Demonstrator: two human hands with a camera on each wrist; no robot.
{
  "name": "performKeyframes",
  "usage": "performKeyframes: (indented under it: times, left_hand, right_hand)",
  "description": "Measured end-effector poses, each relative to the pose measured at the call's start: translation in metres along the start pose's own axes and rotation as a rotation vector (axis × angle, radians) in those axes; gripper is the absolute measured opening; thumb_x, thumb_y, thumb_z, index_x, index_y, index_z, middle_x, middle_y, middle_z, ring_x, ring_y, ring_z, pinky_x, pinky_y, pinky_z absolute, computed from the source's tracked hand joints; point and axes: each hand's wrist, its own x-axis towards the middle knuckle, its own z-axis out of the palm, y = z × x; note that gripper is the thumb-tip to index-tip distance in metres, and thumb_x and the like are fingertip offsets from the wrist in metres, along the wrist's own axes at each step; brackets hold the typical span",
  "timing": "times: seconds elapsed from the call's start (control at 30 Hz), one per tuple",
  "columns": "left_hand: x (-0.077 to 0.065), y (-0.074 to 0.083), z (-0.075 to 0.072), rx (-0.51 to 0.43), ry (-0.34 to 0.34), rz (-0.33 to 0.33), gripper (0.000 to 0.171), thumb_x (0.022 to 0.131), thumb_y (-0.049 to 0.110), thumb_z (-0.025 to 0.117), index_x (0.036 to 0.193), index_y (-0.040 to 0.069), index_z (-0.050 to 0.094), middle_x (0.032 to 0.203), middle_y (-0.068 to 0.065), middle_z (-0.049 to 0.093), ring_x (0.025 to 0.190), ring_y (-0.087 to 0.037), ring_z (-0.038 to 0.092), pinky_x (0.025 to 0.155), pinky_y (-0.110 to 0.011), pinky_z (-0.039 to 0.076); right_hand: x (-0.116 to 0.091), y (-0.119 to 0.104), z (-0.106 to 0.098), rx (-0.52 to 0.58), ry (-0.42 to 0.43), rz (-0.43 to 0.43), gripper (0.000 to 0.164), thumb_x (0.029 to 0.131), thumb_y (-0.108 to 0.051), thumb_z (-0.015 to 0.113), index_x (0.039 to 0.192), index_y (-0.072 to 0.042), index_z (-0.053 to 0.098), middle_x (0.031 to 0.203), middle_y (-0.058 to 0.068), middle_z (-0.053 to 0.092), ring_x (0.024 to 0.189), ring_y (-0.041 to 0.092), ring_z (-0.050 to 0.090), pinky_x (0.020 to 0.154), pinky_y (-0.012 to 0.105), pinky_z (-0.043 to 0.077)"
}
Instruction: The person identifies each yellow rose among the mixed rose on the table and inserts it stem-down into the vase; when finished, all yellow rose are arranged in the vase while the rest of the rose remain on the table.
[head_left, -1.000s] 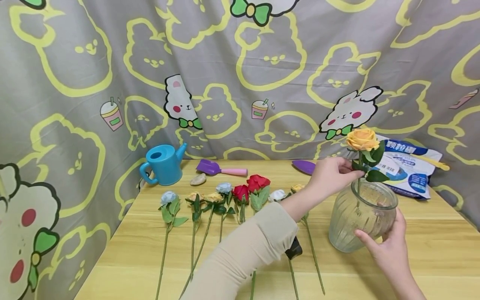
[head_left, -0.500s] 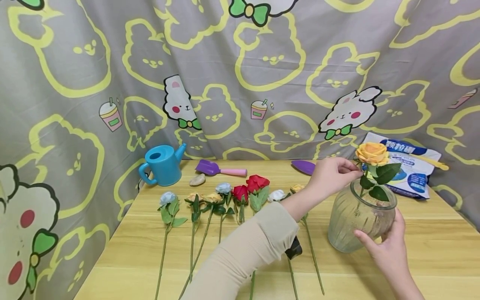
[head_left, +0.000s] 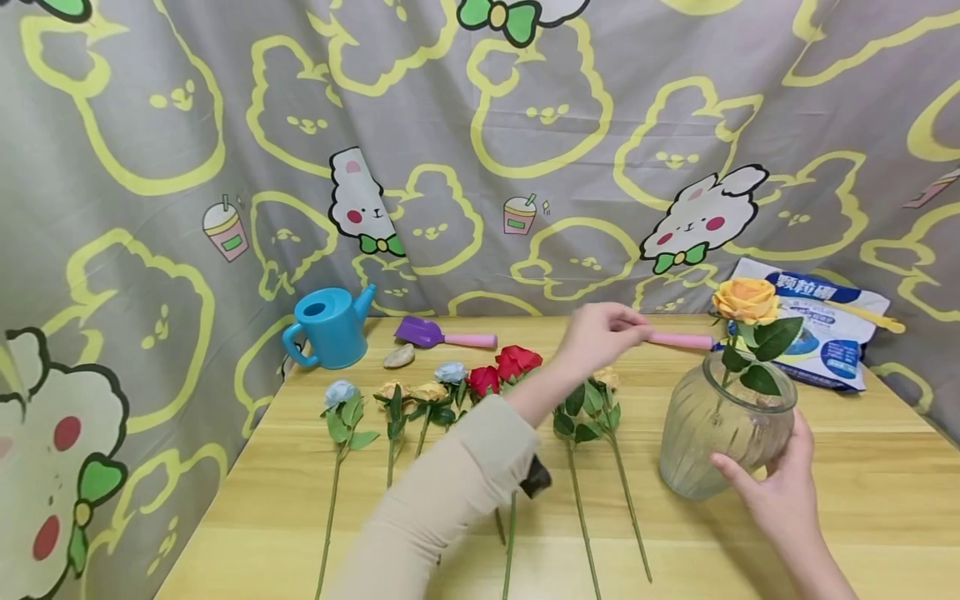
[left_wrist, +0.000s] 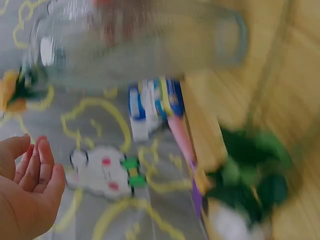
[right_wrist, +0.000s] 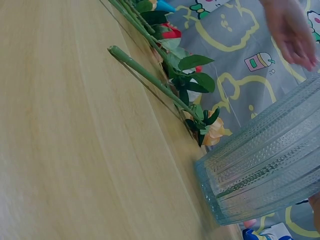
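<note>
My right hand [head_left: 783,492] holds the ribbed glass vase [head_left: 693,442], its thumb across the front and its fingers round the far side. One yellow rose [head_left: 746,300] stands in the vase, its bloom and leaves above the rim and its stem showing through the glass. My left hand [head_left: 603,333] is in the air left of the vase, holding nothing. In the left wrist view its fingers [left_wrist: 46,160] are loosely bent, apart from the rose. Below that arm lie a yellow rose [head_left: 606,379] and another stem; a white bloom [left_wrist: 230,220] shows blurred in the left wrist view.
Along the table lie light blue [head_left: 341,393], yellow [head_left: 427,392] and red roses [head_left: 519,361]. Behind them are a blue watering can [head_left: 330,329], a stone [head_left: 399,357] and a purple toy shovel [head_left: 422,332]. A pink handle [head_left: 682,340] and a printed bag [head_left: 825,350] lie behind the vase.
The yellow rose has gone lower into the vase, and my left hand has let go of it and moved left. My right hand keeps its hold on the vase.
</note>
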Motion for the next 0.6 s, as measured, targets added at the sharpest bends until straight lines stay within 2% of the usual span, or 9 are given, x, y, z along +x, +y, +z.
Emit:
performKeyframes:
  times: [0.07,0.23,0.47,0.6]
  left_hand:
    - [-0.003,-0.013,-0.019,-0.021,0.013,-0.016,0.013,0.080,0.025,0.069,0.087,0.014,0.069,0.074,0.008,0.066,0.066,-0.001,0.058,0.060,-0.017,0.046]
    - [-0.020,-0.041,-0.062,0.005,0.027,-0.075,0.017,0.082,0.026,0.067,0.090,0.011,0.068,0.076,0.004,0.067,0.072,-0.009,0.062,0.065,-0.021,0.049]
    - [-0.055,-0.064,-0.118,0.064,0.035,-0.154,0.016,0.082,0.024,0.067,0.091,0.010,0.068,0.082,0.001,0.068,0.075,-0.012,0.063,0.068,-0.026,0.050]
    - [-0.079,-0.077,-0.147,0.108,0.054,-0.179,0.018,0.083,0.024,0.066,0.093,0.008,0.068,0.082,-0.001,0.068,0.079,-0.016,0.063,0.069,-0.029,0.050]
  right_hand:
    - [-0.001,0.001,0.000,-0.004,0.000,0.014,0.101,0.059,0.028,0.064,0.141,-0.012,0.020,0.131,0.009,0.033,0.110,0.012,0.042,0.090,0.012,0.036]
    - [-0.004,0.003,0.001,-0.015,-0.001,0.035,0.101,0.059,0.029,0.063,0.141,-0.013,0.020,0.132,0.009,0.032,0.111,0.012,0.041,0.091,0.012,0.035]
    - [0.004,0.002,0.003,0.046,-0.015,-0.028,0.101,0.057,0.030,0.064,0.140,-0.010,0.022,0.133,0.011,0.031,0.112,0.015,0.041,0.091,0.013,0.036]
    - [0.004,0.002,0.001,0.065,-0.009,-0.026,0.101,0.056,0.031,0.063,0.139,-0.010,0.023,0.134,0.011,0.029,0.111,0.015,0.042,0.090,0.013,0.036]
